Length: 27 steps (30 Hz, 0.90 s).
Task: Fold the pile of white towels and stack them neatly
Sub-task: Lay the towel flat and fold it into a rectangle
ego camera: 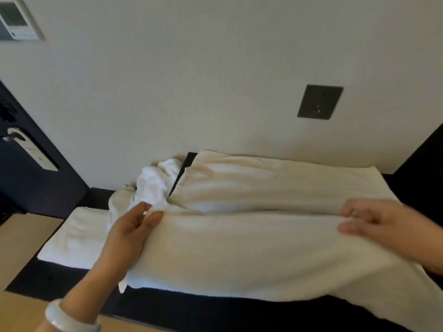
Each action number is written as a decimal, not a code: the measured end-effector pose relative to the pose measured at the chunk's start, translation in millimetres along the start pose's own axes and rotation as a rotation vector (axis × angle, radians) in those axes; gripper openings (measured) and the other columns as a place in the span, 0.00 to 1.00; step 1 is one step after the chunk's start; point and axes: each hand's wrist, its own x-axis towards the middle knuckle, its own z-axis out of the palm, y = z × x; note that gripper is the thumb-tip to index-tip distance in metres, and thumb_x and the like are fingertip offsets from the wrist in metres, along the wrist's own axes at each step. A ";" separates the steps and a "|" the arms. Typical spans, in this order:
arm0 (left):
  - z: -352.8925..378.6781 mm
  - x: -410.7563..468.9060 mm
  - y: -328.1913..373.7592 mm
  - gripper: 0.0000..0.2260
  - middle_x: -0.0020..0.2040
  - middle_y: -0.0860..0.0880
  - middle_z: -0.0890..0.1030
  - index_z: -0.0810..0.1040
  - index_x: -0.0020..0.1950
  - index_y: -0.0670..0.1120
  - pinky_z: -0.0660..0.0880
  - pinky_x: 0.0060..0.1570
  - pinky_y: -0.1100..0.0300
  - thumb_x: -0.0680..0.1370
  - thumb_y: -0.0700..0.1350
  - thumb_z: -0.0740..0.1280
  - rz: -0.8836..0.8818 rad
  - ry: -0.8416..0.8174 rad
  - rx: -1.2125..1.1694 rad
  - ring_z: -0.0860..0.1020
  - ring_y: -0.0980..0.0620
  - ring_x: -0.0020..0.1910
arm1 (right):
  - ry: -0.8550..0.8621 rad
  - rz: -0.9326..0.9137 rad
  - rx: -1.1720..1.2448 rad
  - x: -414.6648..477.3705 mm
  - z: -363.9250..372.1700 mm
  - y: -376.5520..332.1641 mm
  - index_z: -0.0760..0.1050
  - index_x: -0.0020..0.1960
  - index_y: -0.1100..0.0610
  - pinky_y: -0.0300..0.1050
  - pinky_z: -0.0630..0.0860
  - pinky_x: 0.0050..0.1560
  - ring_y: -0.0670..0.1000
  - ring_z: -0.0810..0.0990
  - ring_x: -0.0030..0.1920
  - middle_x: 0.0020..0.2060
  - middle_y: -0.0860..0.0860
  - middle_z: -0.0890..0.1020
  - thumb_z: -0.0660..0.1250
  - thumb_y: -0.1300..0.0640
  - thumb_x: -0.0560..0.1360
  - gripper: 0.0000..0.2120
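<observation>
Cream towel (pixel 251 248), whiter crumpled towels (pixel 153 185), black table (pixel 191 307), grey wall socket (pixel 320 101).

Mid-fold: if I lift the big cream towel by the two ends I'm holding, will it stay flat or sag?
Probably floppy: the large cream terry towel wrinkles between the left hand and the right hand, so its middle would likely droop. Its near right corner hangs off the dark table, so a push may drag it over the edge.

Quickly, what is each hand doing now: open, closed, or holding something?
Left hand: pinches the edge of the large towel.
Right hand: grips the same edge, slightly blurred.
</observation>
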 end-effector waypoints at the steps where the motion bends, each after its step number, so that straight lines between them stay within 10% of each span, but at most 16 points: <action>1: -2.4 15.7 11.0 0.08 0.39 0.43 0.81 0.78 0.48 0.50 0.74 0.43 0.51 0.80 0.52 0.64 0.041 0.029 0.015 0.80 0.47 0.39 | 0.035 -0.037 -0.039 14.6 -14.1 -11.4 0.81 0.40 0.47 0.40 0.66 0.32 0.45 0.72 0.29 0.27 0.50 0.78 0.76 0.55 0.71 0.05; 9: 36.9 175.4 -3.7 0.01 0.37 0.45 0.77 0.77 0.48 0.46 0.70 0.35 0.58 0.80 0.42 0.68 -0.113 -0.123 -0.002 0.73 0.49 0.33 | 0.012 0.101 -0.309 182.7 8.2 14.6 0.77 0.63 0.58 0.42 0.71 0.53 0.55 0.80 0.56 0.56 0.55 0.82 0.72 0.54 0.77 0.17; 21: 62.9 180.5 -40.0 0.09 0.41 0.45 0.77 0.76 0.46 0.44 0.69 0.36 0.57 0.78 0.48 0.69 -0.208 -0.137 0.239 0.73 0.48 0.38 | 0.131 0.340 -0.304 156.6 47.4 79.4 0.59 0.77 0.58 0.51 0.67 0.69 0.58 0.67 0.72 0.74 0.56 0.63 0.72 0.47 0.75 0.38; 27: 40.3 147.5 -29.5 0.07 0.46 0.38 0.80 0.75 0.48 0.42 0.76 0.39 0.54 0.81 0.45 0.66 -0.351 -0.133 -0.125 0.78 0.42 0.42 | 0.033 0.249 -0.338 133.3 33.6 69.4 0.72 0.45 0.51 0.41 0.66 0.38 0.53 0.77 0.47 0.41 0.46 0.76 0.68 0.46 0.78 0.10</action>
